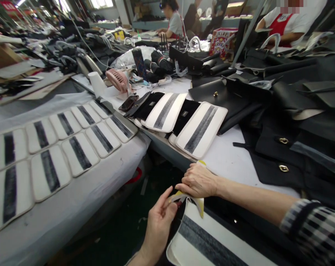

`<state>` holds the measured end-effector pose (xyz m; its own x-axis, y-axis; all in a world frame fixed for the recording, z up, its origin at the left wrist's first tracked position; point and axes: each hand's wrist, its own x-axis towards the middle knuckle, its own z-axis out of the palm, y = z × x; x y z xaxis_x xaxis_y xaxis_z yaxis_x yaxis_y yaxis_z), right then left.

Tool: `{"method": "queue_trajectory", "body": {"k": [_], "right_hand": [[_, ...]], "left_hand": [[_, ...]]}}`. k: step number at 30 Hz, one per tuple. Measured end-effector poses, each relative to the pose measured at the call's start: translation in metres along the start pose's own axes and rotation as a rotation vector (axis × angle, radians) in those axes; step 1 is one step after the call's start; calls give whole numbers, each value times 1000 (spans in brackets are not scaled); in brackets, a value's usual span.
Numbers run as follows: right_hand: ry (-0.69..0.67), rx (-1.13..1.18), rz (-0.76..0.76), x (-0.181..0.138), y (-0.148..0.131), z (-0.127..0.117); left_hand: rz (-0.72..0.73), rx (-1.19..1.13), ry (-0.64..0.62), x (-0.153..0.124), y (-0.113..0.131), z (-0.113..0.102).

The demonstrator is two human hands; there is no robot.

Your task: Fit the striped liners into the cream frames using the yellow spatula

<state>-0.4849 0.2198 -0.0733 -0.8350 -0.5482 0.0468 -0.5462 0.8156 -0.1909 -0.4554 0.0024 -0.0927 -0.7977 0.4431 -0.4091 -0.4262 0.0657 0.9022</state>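
Note:
At the bottom centre lies a white panel with a dark grey stripe (203,244), its near corner edged with yellow tape (199,207). My left hand (159,221) pinches the end of that tape between thumb and fingers. My right hand (198,181) is curled over the panel's corner just above it, fingers pressed down on the tape and the table edge. Black lining shows beside the panel.
Two more striped panels (200,129) overlap on the white table (228,159). Several striped panels (73,144) lie in rows on the left table. Black bag pieces with gold clasps (284,168) pile at right. A pink fan (117,79), a cup and other workers sit farther back.

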Motion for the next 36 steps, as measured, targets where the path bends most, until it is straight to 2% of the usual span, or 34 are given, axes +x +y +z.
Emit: {"method": "queue_trajectory", "body": {"k": [3, 6, 13, 20, 27, 36], "right_hand": [[8, 6, -32, 2, 1, -1], [20, 1, -54, 3, 2, -2], [30, -1, -113, 2, 2, -3], [48, -8, -106, -4, 0, 1], [23, -19, -105, -6, -2, 2], [-33, -17, -61, -13, -6, 0]], "left_hand": [[29, 283, -41, -13, 17, 3], [61, 442, -1, -12, 20, 10], [200, 575, -4, -16, 12, 11], [264, 745, 24, -20, 21, 15], [306, 822, 41, -20, 26, 21], [433, 989, 26, -15, 13, 19]]}}
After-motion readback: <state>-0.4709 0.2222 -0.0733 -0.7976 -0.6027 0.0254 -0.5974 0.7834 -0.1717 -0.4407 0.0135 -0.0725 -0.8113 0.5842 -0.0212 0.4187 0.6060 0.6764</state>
